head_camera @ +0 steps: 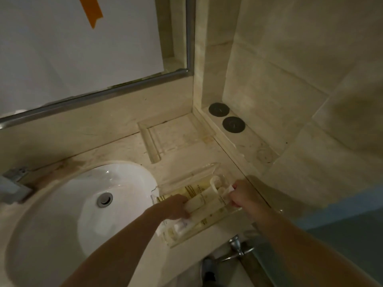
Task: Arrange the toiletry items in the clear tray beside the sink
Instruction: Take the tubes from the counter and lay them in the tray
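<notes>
- Gripping a cream tube [195, 204], the left hand [174, 206] reaches into the clear tray [186, 177], lower centre.
- Right hand [244, 196] pinches a small packet [224, 194] over the tray.

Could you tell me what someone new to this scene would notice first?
Probably the two hands meeting over the clear tray right of the sink: the left hand grips a cream tube and the right hand pinches a packet at the tray's right side. Next, two dark round discs on the ledge in the corner behind, and orange tape on the mirror, top left.
</notes>
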Demonstrator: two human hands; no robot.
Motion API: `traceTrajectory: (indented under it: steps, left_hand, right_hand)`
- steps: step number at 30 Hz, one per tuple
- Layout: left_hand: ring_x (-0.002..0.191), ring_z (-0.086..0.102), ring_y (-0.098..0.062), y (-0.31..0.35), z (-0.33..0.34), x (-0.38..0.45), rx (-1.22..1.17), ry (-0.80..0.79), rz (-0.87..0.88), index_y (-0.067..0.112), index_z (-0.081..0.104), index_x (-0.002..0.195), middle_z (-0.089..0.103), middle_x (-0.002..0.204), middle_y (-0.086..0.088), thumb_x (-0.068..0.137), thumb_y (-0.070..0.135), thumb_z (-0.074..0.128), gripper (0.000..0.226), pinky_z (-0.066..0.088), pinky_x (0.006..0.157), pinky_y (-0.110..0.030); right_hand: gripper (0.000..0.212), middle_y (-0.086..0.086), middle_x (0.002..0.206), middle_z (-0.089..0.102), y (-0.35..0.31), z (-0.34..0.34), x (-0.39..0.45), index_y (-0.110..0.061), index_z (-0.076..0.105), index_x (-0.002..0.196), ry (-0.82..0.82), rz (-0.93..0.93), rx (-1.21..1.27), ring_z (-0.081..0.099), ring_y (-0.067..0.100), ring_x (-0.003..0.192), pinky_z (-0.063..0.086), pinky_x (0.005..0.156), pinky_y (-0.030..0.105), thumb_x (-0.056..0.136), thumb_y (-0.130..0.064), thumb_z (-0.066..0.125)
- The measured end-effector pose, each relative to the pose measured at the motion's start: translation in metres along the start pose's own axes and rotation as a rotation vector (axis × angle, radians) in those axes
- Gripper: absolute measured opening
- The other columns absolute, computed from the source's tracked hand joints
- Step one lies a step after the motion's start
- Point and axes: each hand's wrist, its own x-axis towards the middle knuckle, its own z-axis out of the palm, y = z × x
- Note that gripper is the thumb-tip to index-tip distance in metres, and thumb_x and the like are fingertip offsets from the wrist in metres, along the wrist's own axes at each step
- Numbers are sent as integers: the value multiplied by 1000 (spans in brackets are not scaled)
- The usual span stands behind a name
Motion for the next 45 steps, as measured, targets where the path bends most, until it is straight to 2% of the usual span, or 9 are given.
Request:
traceTrajectory:
  steps: [7,11,14,18,20,25,30,39,45]
  left_hand:
    - [112,56,-26,4,7,1,170,-46,75,14,56,124,60,123,-7,80,30,69,48,45,94,-34]
    - [113,57,-26,4,7,-2,195,19,91,15,58,123,60,122,-6,79,29,71,48,45,92,-32]
    - [113,56,-25,5,-9,-4,110,86,79,16,59,125,59,125,-6,79,29,72,50,44,92,-31]
    - [107,60,-24,17,-41,-10,-25,134,120,16,64,122,64,118,-4,79,30,72,45,48,93,-34]
    - [97,64,-21,23,-52,-9,-111,154,129,16,67,116,68,109,-4,77,28,75,41,50,84,-30]
    - [87,62,-18,25,-57,-6,-117,144,145,15,70,108,67,95,-2,74,27,78,36,46,76,-26]
    - [95,59,-16,6,-52,-5,-158,104,109,15,62,121,65,115,-4,84,14,66,37,49,86,-26]
    - [91,57,-23,-12,-35,6,-39,446,44,17,54,90,59,101,-4,83,-4,49,23,48,75,-28]
    - [86,58,-24,-25,-20,13,137,622,62,15,57,93,55,97,-3,86,6,51,13,51,76,-33]
  right_hand:
    - [18,5,96,66,-12,2,1,-13,62,103,-79,-146,-651,64,23,92,52,77,34,86,-16,55]
    - [22,3,104,66,-11,-3,-4,-15,63,106,-45,-182,-793,63,22,98,52,82,34,86,-22,56]
    - [19,2,100,66,-18,-11,1,-20,60,104,11,-256,-639,63,21,93,50,74,31,86,-25,59]
    - [20,5,90,68,-44,-24,3,-17,59,109,-211,-137,372,61,18,62,49,45,27,93,-18,47]
    - [25,9,84,70,-55,-29,-2,-10,59,105,-254,-87,571,56,17,53,38,39,23,96,-23,40]
    - [19,12,76,64,-57,-32,-4,-6,63,101,-187,-179,526,59,18,61,44,46,25,87,-17,62]
    - [12,11,79,67,-47,-27,5,-7,63,99,-202,-102,493,61,17,60,45,47,24,87,-9,60]
    - [10,10,67,67,-49,2,28,-10,66,89,-165,-32,351,57,17,50,43,45,26,86,-8,57]
    - [18,13,77,72,-59,15,46,-9,67,96,-130,-45,262,64,22,55,51,52,31,84,-5,54]
